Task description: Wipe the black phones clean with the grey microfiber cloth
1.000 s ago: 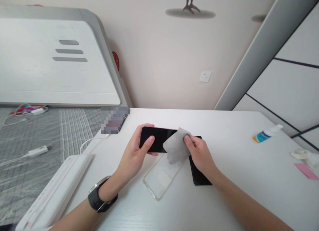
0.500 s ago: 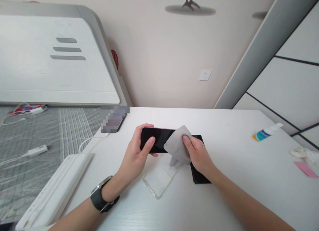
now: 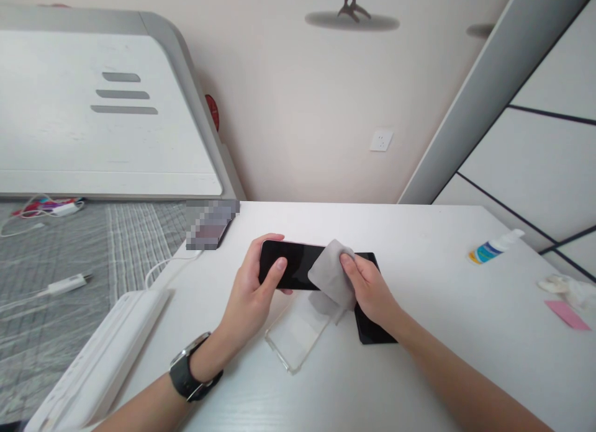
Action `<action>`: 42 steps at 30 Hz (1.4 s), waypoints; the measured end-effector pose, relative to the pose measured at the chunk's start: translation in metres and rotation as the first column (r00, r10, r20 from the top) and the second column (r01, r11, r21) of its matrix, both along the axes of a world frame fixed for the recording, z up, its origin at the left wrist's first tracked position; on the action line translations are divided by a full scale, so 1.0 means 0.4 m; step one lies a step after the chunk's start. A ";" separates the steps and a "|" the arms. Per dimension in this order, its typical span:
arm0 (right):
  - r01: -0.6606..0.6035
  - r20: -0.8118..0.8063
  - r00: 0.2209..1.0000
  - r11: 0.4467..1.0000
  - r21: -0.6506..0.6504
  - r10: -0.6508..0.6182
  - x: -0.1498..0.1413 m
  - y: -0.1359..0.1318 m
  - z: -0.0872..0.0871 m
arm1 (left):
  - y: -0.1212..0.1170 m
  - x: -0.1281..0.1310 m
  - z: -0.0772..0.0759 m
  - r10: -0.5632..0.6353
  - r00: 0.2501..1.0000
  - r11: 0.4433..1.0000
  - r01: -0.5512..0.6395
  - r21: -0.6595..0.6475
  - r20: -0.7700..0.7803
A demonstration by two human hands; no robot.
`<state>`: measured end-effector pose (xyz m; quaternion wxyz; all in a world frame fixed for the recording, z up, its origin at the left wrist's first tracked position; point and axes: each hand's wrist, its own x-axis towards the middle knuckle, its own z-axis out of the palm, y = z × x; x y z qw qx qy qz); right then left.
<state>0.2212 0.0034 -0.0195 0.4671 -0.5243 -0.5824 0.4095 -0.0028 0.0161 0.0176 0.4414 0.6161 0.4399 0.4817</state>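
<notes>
My left hand [image 3: 254,280] is closed round the left end of a black smartphone [image 3: 300,264], its thumb on the dark screen. The phone lies sideways above the table. In my right hand [image 3: 367,283] a grey cloth [image 3: 333,272] is pinched between thumb and fingers, draped over the phone's right end. A clear phone case [image 3: 295,336] lies on the table below the phone. Under my right hand is a flat black object [image 3: 370,326], partly hidden by the hand and wrist.
On the white table [image 3: 261,388] stand a long white box-like object [image 3: 102,357] at the left and a small spray bottle [image 3: 496,246] lying at the right. Near it are a pink slip [image 3: 567,315] and crumpled white tissue [image 3: 570,290]. A blurred-out device [image 3: 212,224] sits at the far left corner.
The cloth's tip has dropped slightly and bunched more on the phone. The phone's right end tilts a little lower. The whole view has shifted slightly.
</notes>
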 end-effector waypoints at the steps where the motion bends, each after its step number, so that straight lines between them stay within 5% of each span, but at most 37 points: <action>1: -0.044 0.005 0.999 0.999 -0.003 0.044 0.002 -0.002 0.003 | 0.003 -0.001 -0.001 0.022 1.000 1.000 -0.022 0.013 0.005; 5: -0.185 0.003 0.983 0.983 0.004 0.185 0.000 -0.007 0.007 | 0.008 -0.011 -0.015 0.059 0.998 0.996 -0.057 0.064 -0.025; 12: 0.027 0.067 0.997 0.999 0.035 -0.029 -0.001 0.003 -0.017 | -0.023 -0.013 -0.047 0.068 0.973 0.984 -0.029 0.175 -0.222; 19: -0.113 0.047 0.993 0.992 0.053 0.110 -0.008 -0.016 0.011 | -0.019 -0.007 -0.032 0.058 0.995 0.990 -0.047 0.131 -0.084; 24: 0.013 0.066 0.998 0.999 0.037 -0.015 -0.012 -0.012 -0.008 | -0.032 -0.007 -0.038 0.026 0.992 0.984 -0.003 0.177 -0.127; 31: 0.026 0.042 0.999 0.998 0.050 -0.028 -0.014 -0.019 -0.007 | -0.049 -0.005 -0.057 0.001 0.978 0.905 0.087 0.416 -0.207; 37: -0.004 -0.093 0.995 0.987 0.163 0.019 -0.028 -0.042 0.018 | -0.054 0.001 -0.050 -0.090 0.993 0.951 0.108 0.290 -0.073; 42: 0.000 -0.058 0.998 1.000 -0.013 -0.001 -0.016 -0.024 0.004 | -0.059 0.004 -0.058 -0.038 0.999 0.957 0.046 0.285 -0.032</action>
